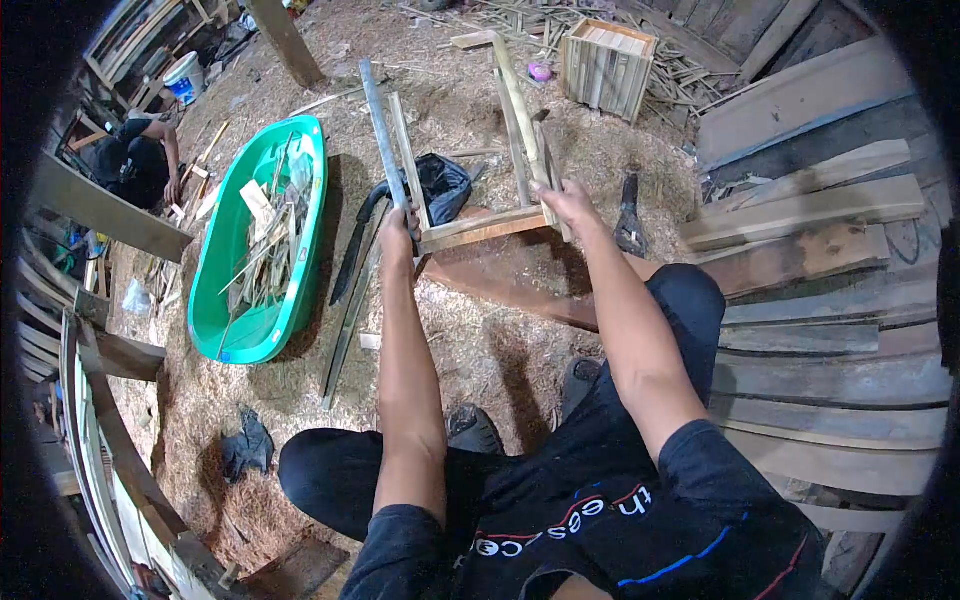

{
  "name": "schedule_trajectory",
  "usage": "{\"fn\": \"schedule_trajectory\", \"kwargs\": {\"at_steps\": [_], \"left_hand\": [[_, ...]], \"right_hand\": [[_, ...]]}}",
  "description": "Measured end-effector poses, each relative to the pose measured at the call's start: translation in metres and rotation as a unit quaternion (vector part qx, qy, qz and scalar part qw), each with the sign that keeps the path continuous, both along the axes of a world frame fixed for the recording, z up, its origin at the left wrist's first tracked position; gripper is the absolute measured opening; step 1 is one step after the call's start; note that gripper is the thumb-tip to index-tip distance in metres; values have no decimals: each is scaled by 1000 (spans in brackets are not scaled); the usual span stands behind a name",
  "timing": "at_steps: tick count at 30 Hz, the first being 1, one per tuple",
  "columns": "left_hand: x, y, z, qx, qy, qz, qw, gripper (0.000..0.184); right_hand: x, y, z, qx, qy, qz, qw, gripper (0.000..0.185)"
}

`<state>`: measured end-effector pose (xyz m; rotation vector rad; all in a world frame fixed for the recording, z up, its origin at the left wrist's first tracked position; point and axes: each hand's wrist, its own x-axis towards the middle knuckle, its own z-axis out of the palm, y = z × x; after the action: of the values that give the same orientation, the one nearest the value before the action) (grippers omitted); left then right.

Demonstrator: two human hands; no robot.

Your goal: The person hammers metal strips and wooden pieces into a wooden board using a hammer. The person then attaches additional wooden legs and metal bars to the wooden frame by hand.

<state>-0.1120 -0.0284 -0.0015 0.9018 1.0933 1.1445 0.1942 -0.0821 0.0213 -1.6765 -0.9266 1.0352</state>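
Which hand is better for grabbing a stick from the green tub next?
Probably the left hand: it's nearer the green tub. The right hand is farther away. Both hold the wooden frame now.

The person is wearing a black T-shirt (pixel 640 540), whose short sleeves (pixel 405 540) are ending above the elbows and leaving the forearms (pixel 410 390) bare. White lettering (pixel 570 525) is running across the fabric, its characters "th", "ees" and "co" showing; thin red and blue lines (pixel 690 560) are crossing the same area. Black trousers (pixel 335 480) are covering the knees. Dark footwear (pixel 475 430) is enclosing the feet, its exact type remaining unclear. Both left hand (pixel 397 235) and right hand (pixel 568 203) are appearing bare.
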Motion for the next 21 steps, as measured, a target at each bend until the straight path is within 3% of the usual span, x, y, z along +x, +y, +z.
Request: {"fn": "schedule_trajectory", "kwargs": {"at_steps": [2, 3, 13, 21], "left_hand": [[5, -5, -1, -2, 34, 34, 999, 35], [8, -6, 0, 2, 30, 44, 999, 36], [10, 0, 1, 10, 35, 58, 998, 39], [9, 7, -10, 29, 63, 63, 996, 37]], "right_hand": [[-10, -4, 2, 18, 49, -9, 999, 33], [-10, -3, -2, 35, -29, -11, 999, 30], [-17, 9, -31, 95, 40, -78, 992, 25], [-5, 6, -29, 40, 85, -26, 995, 22]]}}
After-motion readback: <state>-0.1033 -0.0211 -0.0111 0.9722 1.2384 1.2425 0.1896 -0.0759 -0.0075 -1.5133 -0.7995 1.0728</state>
